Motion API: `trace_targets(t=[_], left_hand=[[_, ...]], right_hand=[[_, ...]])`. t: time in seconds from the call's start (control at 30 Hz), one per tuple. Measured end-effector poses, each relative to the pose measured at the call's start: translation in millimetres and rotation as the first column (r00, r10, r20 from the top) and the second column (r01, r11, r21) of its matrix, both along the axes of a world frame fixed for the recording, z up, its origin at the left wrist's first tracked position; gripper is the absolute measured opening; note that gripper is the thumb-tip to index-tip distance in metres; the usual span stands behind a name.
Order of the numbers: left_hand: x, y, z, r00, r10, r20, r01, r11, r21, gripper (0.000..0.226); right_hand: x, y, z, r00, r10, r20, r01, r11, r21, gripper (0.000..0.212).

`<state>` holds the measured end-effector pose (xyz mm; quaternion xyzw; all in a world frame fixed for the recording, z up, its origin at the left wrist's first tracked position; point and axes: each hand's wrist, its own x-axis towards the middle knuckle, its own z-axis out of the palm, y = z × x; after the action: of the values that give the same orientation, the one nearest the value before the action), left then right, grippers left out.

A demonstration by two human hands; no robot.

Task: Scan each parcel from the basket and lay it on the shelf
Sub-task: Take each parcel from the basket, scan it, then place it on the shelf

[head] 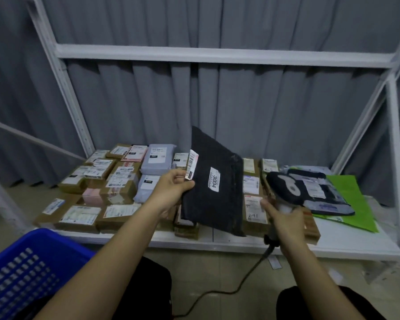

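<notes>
While gripped, black parcel (214, 181) above cardboard boxes (95, 195), shelf (240, 245).

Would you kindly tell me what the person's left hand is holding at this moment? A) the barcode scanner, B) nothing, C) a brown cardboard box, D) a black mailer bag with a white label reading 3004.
D: the left hand grips the edge of the black mailer bag, held up above the shelf, while the right hand holds the scanner.
</notes>
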<state>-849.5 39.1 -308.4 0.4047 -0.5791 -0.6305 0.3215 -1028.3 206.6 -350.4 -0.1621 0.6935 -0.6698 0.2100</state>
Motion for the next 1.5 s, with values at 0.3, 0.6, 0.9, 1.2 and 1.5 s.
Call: trace_targets(t=[0.3,0.6,0.9,1.2,1.5], left_hand=[[-67,18,6,0.989,0.113,-0.095,-0.096,0.981,0.170,0.019],[-64,34,2,0.979,0.077,-0.190,-0.038,0.978,0.205,0.019],[-15,0,-33,0.840,0.264,0.473,0.161,0.712,-0.683,0.027],[-13,-7,-36,0.835,0.165,0.525,0.244,0.744,-0.622,0.004],[-22,-14,-46,0.828,0.277,0.487,0.163,0.713,-0.682,0.014]], right_hand=[[39,-18,-17,0.963,0.231,-0.137,-0.247,0.962,-0.114,0.059],[27,-21,1,0.987,-0.096,-0.133,0.067,0.975,-0.210,0.051],[-1,6,3,0.999,-0.040,0.027,0.043,0.988,-0.149,0.055],[-6,4,5,0.993,-0.104,0.060,0.114,0.977,-0.179,0.030],[12,11,-22,0.946,0.321,-0.050,-0.314,0.943,0.110,0.015]])
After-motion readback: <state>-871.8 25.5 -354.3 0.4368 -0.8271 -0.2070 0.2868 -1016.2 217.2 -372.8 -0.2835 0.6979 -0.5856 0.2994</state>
